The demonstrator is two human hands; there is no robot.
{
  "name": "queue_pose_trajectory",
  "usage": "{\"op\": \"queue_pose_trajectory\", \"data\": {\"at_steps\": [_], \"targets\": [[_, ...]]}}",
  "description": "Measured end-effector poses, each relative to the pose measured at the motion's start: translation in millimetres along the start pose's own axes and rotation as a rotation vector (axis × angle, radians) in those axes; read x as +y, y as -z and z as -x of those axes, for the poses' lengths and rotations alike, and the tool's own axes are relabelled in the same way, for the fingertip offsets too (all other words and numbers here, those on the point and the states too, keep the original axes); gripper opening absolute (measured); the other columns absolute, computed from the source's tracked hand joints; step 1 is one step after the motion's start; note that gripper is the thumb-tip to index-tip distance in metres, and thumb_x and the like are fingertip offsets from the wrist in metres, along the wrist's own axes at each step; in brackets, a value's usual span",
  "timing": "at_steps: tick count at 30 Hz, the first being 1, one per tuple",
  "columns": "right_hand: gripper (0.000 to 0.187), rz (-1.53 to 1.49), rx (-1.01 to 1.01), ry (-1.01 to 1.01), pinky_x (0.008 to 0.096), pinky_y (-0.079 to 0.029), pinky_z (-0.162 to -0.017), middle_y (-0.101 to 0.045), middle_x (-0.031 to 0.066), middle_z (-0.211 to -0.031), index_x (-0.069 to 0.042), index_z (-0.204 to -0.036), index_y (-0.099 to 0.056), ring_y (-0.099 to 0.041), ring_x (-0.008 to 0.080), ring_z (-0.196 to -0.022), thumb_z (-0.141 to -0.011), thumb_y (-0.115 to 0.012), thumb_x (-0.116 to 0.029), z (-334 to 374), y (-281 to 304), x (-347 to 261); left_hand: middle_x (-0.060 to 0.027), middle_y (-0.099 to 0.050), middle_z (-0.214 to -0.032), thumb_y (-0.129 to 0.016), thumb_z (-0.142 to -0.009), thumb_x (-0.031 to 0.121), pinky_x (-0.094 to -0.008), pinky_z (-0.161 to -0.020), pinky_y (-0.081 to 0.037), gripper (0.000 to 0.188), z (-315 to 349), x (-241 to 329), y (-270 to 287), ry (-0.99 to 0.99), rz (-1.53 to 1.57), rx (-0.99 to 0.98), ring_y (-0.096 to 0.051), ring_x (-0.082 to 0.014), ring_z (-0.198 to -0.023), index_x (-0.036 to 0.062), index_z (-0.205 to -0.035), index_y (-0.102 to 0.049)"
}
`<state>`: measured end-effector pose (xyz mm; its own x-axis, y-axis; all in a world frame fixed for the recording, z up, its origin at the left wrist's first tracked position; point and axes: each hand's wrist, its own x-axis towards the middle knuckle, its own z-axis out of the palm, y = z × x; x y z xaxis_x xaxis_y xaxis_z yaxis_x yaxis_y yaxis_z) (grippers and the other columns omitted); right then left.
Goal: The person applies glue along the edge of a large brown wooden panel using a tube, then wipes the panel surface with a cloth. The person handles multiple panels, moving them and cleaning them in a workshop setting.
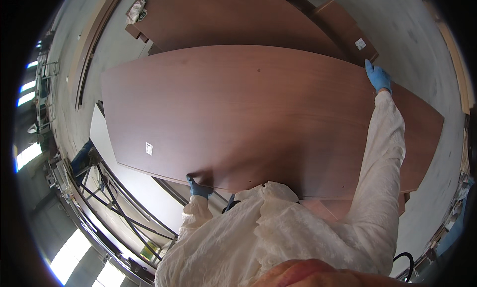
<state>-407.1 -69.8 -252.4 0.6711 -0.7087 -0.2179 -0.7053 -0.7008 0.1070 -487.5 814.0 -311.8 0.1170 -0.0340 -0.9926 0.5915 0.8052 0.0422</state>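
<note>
A large brown wood-look panel point(238, 113) lies across the view in front of me, its outline bowed by the lens. It carries a small white label point(149, 148) and a few small holes. My left hand point(200, 187), in a blue glove, grips the near edge left of my body, thumb on top and the fingers hidden beneath. At the far edge on the right, my right hand point(379, 79), also gloved in blue, closes over the rim with that arm stretched out. The panel's underside cannot be seen.
Beyond it lies another brown panel point(223, 18), with a labelled brown piece point(348, 31) at its right. Crumpled plastic point(135, 11) rests at the far left corner. Long brown strips point(94, 43) lie on the grey floor. A white sheet point(144, 182) and a dark metal frame point(117, 202) stand left.
</note>
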Motion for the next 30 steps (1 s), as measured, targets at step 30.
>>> {"op": "queue_pose_trajectory", "data": {"at_steps": [30], "targets": [[0.069,-0.3,0.548,0.368,0.065,-0.035,-0.113,-0.042,0.0269,-0.158,-0.002,-0.14,-0.055,-0.038,0.0489,-0.145,-0.095,-0.063,-0.055,255.4,-44.7,-155.6,-0.0066,-0.052,-0.156,-0.058,-0.073,0.094,-0.0361,-0.115,-0.042,0.118,-27.1,21.7,-44.2,-0.11,-0.329,0.306,-0.048,-0.0263,-0.142,0.0097,-0.155,-0.043]]}}
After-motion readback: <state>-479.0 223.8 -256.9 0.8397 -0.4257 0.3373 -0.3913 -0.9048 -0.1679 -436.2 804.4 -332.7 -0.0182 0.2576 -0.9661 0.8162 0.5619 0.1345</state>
